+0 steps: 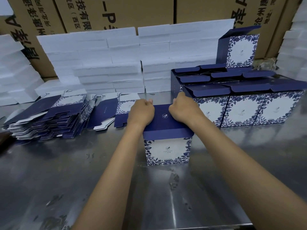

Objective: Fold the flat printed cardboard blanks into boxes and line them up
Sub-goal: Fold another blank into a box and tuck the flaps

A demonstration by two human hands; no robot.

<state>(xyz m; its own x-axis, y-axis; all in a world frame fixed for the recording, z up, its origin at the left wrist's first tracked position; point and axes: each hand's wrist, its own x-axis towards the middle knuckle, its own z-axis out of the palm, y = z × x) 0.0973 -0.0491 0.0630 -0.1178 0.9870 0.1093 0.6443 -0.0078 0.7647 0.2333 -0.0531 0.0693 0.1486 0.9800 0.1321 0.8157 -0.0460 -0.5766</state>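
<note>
A folded blue-and-white printed box (167, 150) stands upright on the steel table (83, 180), its dark blue lid flap lying over the top. My left hand (142, 112) grips the far left edge of that lid, fingers curled over it. My right hand (182, 109) grips the far right edge the same way. A fanned stack of flat printed blanks (49, 118) lies to the left. Several folded boxes (245, 107) stand in rows to the right, with one more box (240, 50) perched on top of them.
Stacks of white foam slabs (103, 63) fill the back of the table, with more at the left (15, 77) and far right. Brown shipping cartons (116, 12) form the wall behind. The table's near edge runs along the bottom right.
</note>
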